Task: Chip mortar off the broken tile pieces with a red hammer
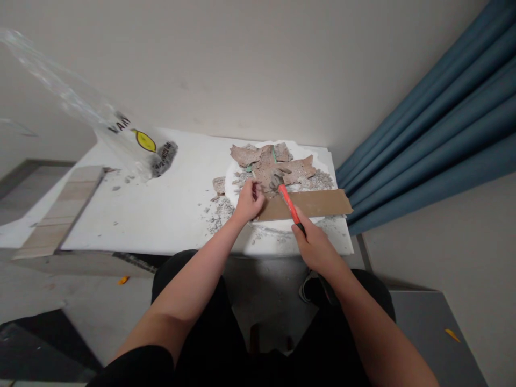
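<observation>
My right hand (316, 244) is wrapped round the red and black handle of a hammer (289, 202). The hammer's grey head rests over torn, dusty brown cardboard pieces (264, 174) in the middle of the rubble. Just left of the head, my left hand (250, 201) is closed with curled fingers; whatever is between them cannot be made out. It lies by the left end of a flat brown cardboard strip (318, 204). Grey crumbled fragments (322, 179) are spread around and under the torn pieces, on a round white sheet (230, 183).
A white table (141, 215) stands against the wall. On its left are a clear plastic bag (133, 145) with grey bits at its bottom and a cardboard panel (66, 207). A blue curtain (435, 129) hangs at the right end. Loose crumbs (217, 215) lie left of the sheet.
</observation>
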The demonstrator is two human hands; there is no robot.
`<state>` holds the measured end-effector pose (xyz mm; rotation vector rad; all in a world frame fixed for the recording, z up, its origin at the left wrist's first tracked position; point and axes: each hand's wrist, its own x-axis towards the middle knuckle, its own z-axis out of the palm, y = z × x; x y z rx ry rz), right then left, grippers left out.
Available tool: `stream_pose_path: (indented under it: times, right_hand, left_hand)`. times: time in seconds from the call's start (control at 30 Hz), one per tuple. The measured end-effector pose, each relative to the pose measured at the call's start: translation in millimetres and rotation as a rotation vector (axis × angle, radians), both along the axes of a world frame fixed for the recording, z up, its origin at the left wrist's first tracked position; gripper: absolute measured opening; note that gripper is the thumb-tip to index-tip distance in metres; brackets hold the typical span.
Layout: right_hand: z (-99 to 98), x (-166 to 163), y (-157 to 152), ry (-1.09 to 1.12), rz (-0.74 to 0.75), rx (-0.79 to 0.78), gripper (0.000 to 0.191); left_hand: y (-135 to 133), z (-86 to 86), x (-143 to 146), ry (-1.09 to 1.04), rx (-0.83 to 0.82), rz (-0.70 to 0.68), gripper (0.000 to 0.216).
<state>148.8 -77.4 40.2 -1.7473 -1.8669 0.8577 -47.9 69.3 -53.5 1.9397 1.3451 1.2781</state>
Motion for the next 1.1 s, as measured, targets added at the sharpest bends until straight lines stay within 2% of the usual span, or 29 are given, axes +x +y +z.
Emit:
stream_pose_path:
  times: [0.2, 0.33, 0.43, 0.53, 0.63, 0.73, 0.87, 0.93, 1.0, 1.1]
  right_hand:
    - [-3.2, -2.2, -5.1, -0.053, 0.019, -0.035, 0.061]
    - [-3.3, -0.8, -4.7, -0.054, -0.028, 0.015, 0.061]
    - [-7.8, 1.2, -3.1, -0.085, -0.028, -0.044, 0.061]
    - [-12.1, 2.2, -2.9, -0.063, -0.011, -0.025, 0.060]
    - [-14.5, 1.3, -3.4, -0.030, -0.017, 0.031, 0.060]
    - [-16.5, 0.3, -3.5, -0.022, 0.008, 0.000, 0.060]
    - [-16.9, 5.0, -2.7, 0.000, -0.010, 0.015, 0.059]
    - [-17.5, 9.8, -1.2, 0.011, -0.039, 0.042, 0.059]
    - [-20.1, 14.4, 1.1, 0.022, -0.058, 0.050, 0.060]
    - [-26.7, 18.9, 4.9, 0.045, -0.066, 0.048, 0.060]
  left_hand:
    - [3.7, 8.7, -34.0, -0.058, -0.080, 0.235, 0.025]
    - [-0.6, 7.4, -50.3, -0.027, -0.150, 0.294, 0.022]
    - [-10.0, 5.8, -60.8, 0.084, -0.191, 0.335, 0.018]
    - [-19.8, 5.6, -76.1, 0.325, -0.314, 0.368, 0.014]
    - [-30.2, 3.5, -89.9, 0.640, -0.497, 0.303, 0.006]
    - [-47.1, -2.8, -88.8, 0.854, -0.618, 0.162, 0.007]
    - [-79.6, -14.2, -67.5, 0.937, -0.598, -0.108, 0.014]
    - [-90.1, -17.5, -60.9, 0.948, -0.558, -0.141, 0.013]
    - [-90.5, -18.2, -63.4, 0.963, -0.538, -0.050, 0.016]
    - [-75.3, -18.3, -79.0, 0.959, -0.519, 0.177, 0.026]
